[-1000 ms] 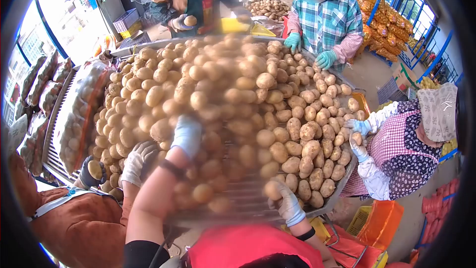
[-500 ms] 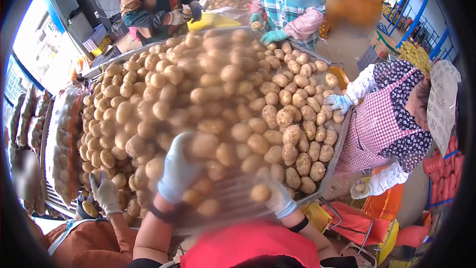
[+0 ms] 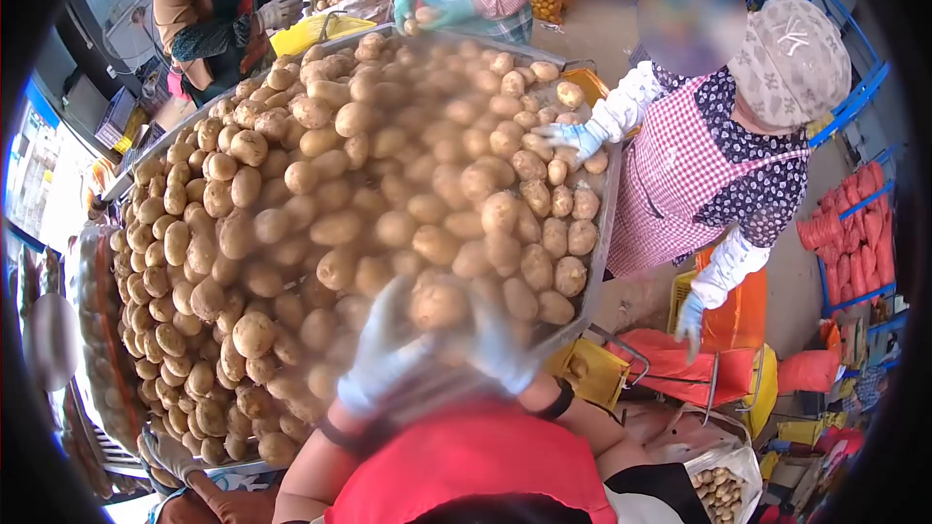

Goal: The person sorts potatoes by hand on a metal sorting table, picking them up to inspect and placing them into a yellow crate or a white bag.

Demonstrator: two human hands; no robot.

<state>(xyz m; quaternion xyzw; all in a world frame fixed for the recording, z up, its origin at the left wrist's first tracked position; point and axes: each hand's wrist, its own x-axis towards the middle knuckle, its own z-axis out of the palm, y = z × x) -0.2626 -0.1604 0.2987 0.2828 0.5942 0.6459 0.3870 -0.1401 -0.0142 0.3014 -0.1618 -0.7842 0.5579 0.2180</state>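
Note:
My left hand (image 3: 383,354), in a pale blue glove, curves around the left side of a large brown potato (image 3: 439,303), thumb below it. On that potato's right side is my right hand (image 3: 498,340), gloved alike, its fingers blurred by the lens haze. Both hands meet around it low over the near edge of a metal-rimmed sorting table (image 3: 594,277). Loose potatoes (image 3: 254,335) are heaped high on the left, and a thinner layer spreads toward the right. The middle of the view is hazy.
A person in a checked apron (image 3: 670,160) rests one gloved hand on the right-side potatoes. Two people stand at the far edge, and a gloved hand (image 3: 170,456) shows lower left. Red folding seats (image 3: 670,364), yellow crates and a sack of potatoes (image 3: 718,493) lie to the right.
My view has turned, so the table sits further left. My two hands, apart before, have come together around one large potato. The person on the right has lowered the free hand, now without a potato.

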